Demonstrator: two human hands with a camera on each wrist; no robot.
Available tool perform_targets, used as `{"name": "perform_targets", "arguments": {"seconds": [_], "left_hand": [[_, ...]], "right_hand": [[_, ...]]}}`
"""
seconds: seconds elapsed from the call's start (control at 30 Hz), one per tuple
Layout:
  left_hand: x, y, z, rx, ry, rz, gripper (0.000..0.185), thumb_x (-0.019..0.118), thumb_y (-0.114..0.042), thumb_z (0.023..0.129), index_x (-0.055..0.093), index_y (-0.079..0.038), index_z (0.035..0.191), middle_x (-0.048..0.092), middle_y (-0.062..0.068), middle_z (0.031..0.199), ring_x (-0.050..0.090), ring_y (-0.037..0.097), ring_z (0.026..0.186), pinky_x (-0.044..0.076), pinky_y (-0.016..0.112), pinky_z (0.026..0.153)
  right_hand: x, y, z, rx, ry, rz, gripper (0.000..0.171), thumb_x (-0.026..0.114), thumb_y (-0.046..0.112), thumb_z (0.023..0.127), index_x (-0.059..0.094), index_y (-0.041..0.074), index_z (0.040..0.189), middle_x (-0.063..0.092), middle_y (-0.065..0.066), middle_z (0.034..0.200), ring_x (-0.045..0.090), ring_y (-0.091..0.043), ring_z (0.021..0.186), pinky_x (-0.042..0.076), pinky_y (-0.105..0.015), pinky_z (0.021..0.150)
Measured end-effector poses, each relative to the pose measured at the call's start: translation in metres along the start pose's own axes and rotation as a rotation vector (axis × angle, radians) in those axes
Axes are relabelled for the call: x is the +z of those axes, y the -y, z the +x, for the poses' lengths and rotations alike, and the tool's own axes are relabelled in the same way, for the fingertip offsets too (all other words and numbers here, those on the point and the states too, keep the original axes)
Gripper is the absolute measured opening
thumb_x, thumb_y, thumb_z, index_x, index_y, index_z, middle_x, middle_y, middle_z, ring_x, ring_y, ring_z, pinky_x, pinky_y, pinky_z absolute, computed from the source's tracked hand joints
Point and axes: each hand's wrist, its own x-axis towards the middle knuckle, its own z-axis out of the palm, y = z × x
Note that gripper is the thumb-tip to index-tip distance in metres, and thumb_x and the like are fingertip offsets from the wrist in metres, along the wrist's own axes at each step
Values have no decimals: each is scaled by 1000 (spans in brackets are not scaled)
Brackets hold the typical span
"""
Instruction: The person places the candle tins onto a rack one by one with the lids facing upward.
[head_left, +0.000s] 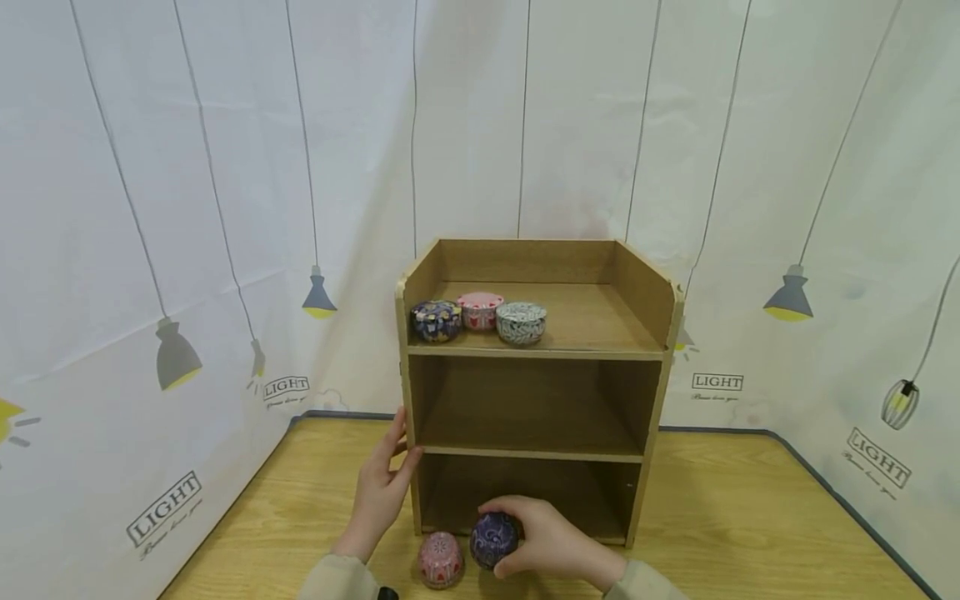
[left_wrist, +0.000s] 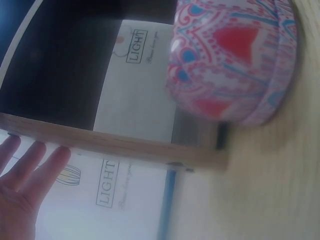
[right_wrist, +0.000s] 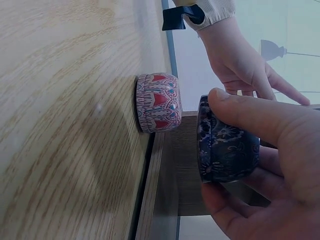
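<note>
Three tins [head_left: 478,317] sit shelved up top; your right hand [head_left: 551,543] grips the purple tin [head_left: 494,539] (left hand [head_left: 381,492] flat against the shelf [head_left: 411,400]), pink tin [head_left: 441,559] remains.

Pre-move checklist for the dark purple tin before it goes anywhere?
1. Right hand grips dark purple patterned round tin: ok.
2. Left hand steadies wooden three-tier shelf unit: ok, fingers on its left side panel.
3. Pink patterned round tin clear of held tin: cannot tell, very close.
4. Middle shelf free: ok.
5. Bottom shelf free: cannot tell, shadowed.
6. Top shelf space: ok, three tins sit left, right half bare.
</note>
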Motion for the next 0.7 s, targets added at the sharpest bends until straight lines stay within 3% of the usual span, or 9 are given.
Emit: {"name": "perform_targets", "arguments": {"seconds": [0.23,0.47,0.7], "left_hand": [[0,-3,0,-8,-7,7,58,63,5,91,39,2,144,53,28,132,61,42,99,58,32,67],[0,-3,1,-14,1,8,58,62,4,91,39,3,144,52,28,133,61,43,100,58,32,67],[-1,-6,0,-10,2,8,58,62,4,91,39,3,144,53,30,131,61,43,99,58,32,67]], "right_hand": [[-1,0,0,-9,-5,2,67,89,16,66,62,10,127,62,0,121,59,-13,105,50,-27,83],[-1,2,0,-30,-15,-17,71,88,18,67,60,11,132,60,-3,128,56,-17,113,48,-28,90],[-1,2,-1,-43,-4,-21,68,88,18,68,61,16,130,60,-3,125,56,-14,108,49,-27,86]]}}
